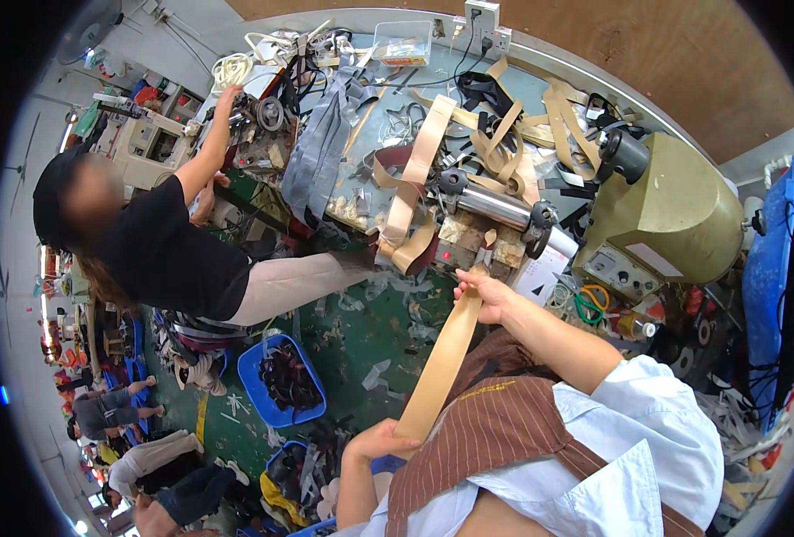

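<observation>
Tan strap slants through lower centre; your left hand has its grip closed on the lower part, your right hand pinches higher, near the metal roller. Hands sit apart, probably keeping it straight and flat.

Apron lettering (yellow) too small to read.

Right hand, just below the metal cylinder, and left hand, farther below it, hold a tan strap between them. Left of the cylinder, a co-worker in black reaches upward; below-left stands a blue bin. An olive machine housing sits right of the cylinder.
</observation>
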Motion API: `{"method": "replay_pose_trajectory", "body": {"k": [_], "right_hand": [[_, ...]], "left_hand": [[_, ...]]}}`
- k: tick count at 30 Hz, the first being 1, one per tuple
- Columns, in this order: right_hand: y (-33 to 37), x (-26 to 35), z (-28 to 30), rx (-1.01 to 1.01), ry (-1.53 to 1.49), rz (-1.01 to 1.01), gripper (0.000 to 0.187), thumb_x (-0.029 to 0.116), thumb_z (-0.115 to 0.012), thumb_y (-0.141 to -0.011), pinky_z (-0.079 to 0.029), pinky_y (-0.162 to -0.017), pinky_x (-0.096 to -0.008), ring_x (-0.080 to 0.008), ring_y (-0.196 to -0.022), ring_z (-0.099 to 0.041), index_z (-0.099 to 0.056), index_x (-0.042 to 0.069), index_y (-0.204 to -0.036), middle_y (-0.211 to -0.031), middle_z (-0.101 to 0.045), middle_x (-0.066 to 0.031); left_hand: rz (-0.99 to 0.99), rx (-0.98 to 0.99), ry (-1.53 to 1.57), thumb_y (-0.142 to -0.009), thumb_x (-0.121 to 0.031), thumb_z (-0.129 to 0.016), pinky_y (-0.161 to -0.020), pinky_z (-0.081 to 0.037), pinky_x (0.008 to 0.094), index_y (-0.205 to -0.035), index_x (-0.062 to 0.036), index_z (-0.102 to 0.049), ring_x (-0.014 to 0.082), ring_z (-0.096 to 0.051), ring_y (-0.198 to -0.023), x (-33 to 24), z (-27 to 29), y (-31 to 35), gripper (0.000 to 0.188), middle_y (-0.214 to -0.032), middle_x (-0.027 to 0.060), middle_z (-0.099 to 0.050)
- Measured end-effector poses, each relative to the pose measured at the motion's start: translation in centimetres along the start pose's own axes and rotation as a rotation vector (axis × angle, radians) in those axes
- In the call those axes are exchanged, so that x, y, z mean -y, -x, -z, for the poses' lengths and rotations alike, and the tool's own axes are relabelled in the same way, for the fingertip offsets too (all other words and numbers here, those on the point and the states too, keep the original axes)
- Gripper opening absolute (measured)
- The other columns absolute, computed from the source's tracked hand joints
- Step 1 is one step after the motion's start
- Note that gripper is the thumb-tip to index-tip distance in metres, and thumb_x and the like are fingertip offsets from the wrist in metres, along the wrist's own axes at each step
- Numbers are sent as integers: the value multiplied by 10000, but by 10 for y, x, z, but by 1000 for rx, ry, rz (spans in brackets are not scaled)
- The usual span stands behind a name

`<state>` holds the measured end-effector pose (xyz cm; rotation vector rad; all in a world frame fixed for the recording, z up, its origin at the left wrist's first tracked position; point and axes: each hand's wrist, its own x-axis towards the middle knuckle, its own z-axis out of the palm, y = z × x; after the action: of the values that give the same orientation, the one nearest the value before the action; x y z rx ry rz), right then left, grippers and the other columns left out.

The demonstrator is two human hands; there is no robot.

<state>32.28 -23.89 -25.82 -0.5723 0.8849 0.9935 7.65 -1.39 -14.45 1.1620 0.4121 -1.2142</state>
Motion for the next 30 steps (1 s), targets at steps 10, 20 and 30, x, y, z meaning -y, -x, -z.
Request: {"method": "replay_pose_trajectory", "body": {"k": [10,20,30], "right_hand": [[5,22,-13,37,25,-49,163,192,-647,-819,-482,-692,-374,-162,-706,-552,-515,97,-838,-751,-526,-7],[2,50,-13,133,-47,-80,158,196,-651,-809,-487,-719,-374,-159,-729,-568,-541,92,-854,-782,-558,-6],[5,19,-25,-99,127,166,179,220,-592,-859,-451,-540,-350,-143,-558,-495,-484,82,-819,-642,-475,-10]], "left_hand": [[-12,-25,151,-827,-138,-636,-735,-476,244,-1061,16,-606,91,-580,-836,1,-12,5,281,-950,24,-633],[-61,-35,229,-839,-125,-604,-720,-507,282,-1026,28,-594,155,-628,-788,-33,-15,-3,242,-896,77,-649],[57,-44,141,-852,-140,-602,-722,-480,233,-1053,24,-606,85,-579,-814,4,-11,17,260,-934,25,-637]]}}
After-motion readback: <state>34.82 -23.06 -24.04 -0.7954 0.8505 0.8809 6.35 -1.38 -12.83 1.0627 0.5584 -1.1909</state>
